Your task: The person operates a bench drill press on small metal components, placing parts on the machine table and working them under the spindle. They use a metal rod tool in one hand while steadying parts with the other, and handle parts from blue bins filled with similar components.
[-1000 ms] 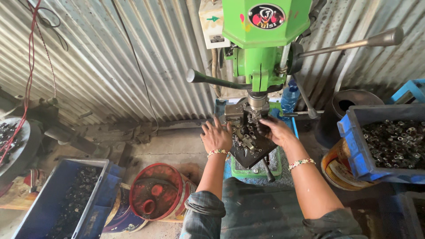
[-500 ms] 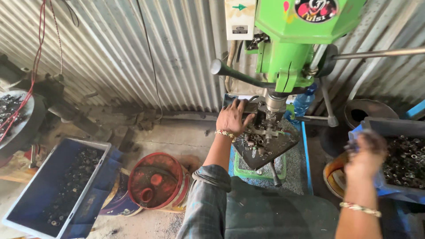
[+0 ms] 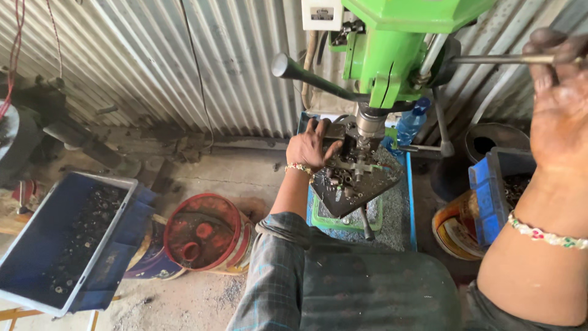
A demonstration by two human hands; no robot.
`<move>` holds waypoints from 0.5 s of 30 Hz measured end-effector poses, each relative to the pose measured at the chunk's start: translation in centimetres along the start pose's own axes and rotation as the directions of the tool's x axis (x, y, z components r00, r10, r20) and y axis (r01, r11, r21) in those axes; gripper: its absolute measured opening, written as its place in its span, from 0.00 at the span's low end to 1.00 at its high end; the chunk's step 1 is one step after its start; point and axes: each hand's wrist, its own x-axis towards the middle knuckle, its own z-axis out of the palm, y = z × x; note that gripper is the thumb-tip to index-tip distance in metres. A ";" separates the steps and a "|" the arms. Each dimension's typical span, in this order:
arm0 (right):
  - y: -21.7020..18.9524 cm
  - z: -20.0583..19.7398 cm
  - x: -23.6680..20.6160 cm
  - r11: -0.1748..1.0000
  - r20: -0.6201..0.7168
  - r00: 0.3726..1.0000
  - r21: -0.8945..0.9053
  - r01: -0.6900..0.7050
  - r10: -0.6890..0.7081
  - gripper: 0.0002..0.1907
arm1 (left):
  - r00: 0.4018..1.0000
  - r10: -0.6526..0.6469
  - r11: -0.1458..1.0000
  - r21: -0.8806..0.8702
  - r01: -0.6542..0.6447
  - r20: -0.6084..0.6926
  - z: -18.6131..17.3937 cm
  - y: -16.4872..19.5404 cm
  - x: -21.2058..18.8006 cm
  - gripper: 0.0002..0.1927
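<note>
Under the drill, left hand [image 3: 311, 146] touches workpiece [image 3: 335, 131].

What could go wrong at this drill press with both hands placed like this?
The left hand rests on the work table right beside the spindle, so its fingers could be caught or cut. The right hand grips the feed handle; pulling it would lower the spindle near those fingers. The bracelet might snag.
</note>
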 end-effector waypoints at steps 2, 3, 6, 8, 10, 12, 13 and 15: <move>0.3 -0.2 -0.7 0.999 -0.011 1.000 0.041 -0.020 0.020 0.11 | 0.998 0.036 0.999 0.014 -0.035 -0.053 0.3 -0.1 0.1 0.41; 0.5 -0.3 -1.4 0.999 0.002 1.000 0.044 -0.011 0.011 0.12 | 0.995 0.055 0.998 0.023 -0.053 -0.081 0.5 -0.2 0.3 0.42; 1.0 0.0 -4.5 0.999 0.034 0.999 0.052 0.009 -0.011 0.15 | 1.000 -0.006 1.000 0.000 0.006 0.028 0.8 -0.3 0.4 0.40; 1.4 0.4 -6.2 0.996 0.035 0.999 0.084 0.024 -0.027 0.16 | 0.999 0.032 0.999 0.030 -0.031 -0.036 0.9 -0.3 0.5 0.42; 1.8 0.8 -7.2 0.991 0.022 0.999 0.126 0.036 -0.039 0.17 | 0.999 0.032 0.999 0.037 -0.031 -0.042 0.9 -0.2 0.6 0.43; 1.9 1.0 -7.5 0.991 0.018 0.999 0.128 0.046 -0.049 0.17 | 1.000 -0.004 1.000 0.020 0.004 0.018 0.9 -0.2 0.5 0.42; 1.9 1.1 -7.5 0.992 0.022 0.998 0.117 0.050 -0.053 0.18 | 1.000 0.013 0.999 0.029 -0.013 -0.013 0.9 -0.1 0.5 0.42; 1.8 1.2 -7.4 0.994 0.038 0.998 0.095 0.055 -0.059 0.20 | 0.996 0.053 0.998 0.050 -0.049 -0.077 0.8 0.1 0.5 0.43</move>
